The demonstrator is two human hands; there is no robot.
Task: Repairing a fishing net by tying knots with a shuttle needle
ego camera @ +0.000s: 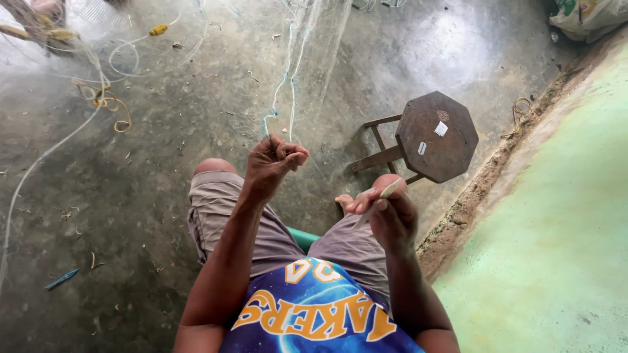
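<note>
I sit on a green seat [302, 238] with a thin, pale fishing net [307, 59] hanging down in front of me. My left hand [273, 162] is raised above my left knee, its fingers pinched shut on the net's lower edge and its bluish line. My right hand [384, 212] is over my right knee and grips a slim pale netting needle [379, 199] that points up and to the right. The two hands are about a hand's width apart.
A dark octagonal wooden stool [437, 135] stands to the right of my knees. More net, white line and yellow floats [158, 29] lie at the upper left on the concrete floor. A blue needle [63, 279] lies at the lower left. A green wall [556, 222] rises on the right.
</note>
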